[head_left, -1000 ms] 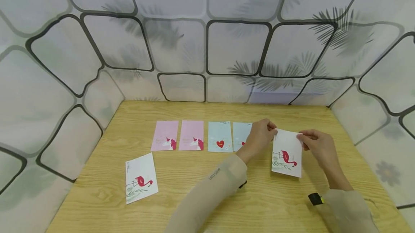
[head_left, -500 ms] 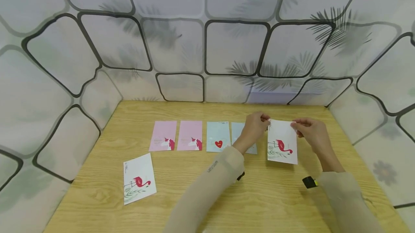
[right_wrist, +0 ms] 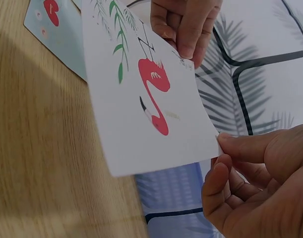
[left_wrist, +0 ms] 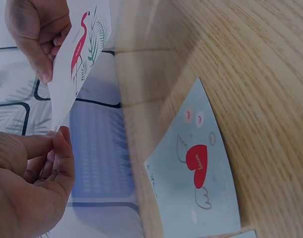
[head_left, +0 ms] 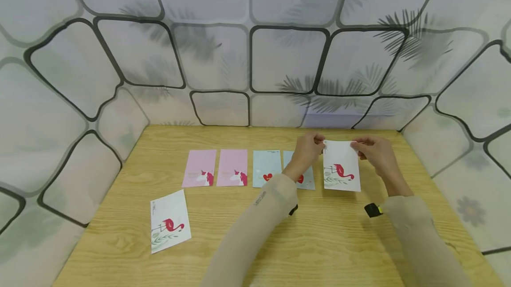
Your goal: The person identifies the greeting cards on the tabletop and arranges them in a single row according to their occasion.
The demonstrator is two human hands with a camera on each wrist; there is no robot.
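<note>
A white card with a red flamingo (head_left: 339, 176) is held up at the right end of a row of cards. My left hand (head_left: 306, 151) pinches its top left corner between thumb and fingertips, while my right hand (head_left: 377, 154) pinches the top right corner. In the right wrist view the flamingo card (right_wrist: 136, 114) tilts over the table, slightly bent at the right hand's grip. Beneath my left wrist lies a light blue card with a red heart (left_wrist: 198, 168), partly hidden by that arm in the head view. Both hands appear in each wrist view.
Left of the hands, a second blue heart card (head_left: 266, 165) and two pink unicorn cards (head_left: 233, 167) (head_left: 199, 168) continue the row. Another flamingo card (head_left: 170, 220) lies askew at the front left of the wooden table (head_left: 279, 242). Patterned white panels (head_left: 215, 56) stand around the back and sides.
Both hands have carried the flamingo card away from me and slightly left, bringing it level with the row. The cards lying on the table stay put.
</note>
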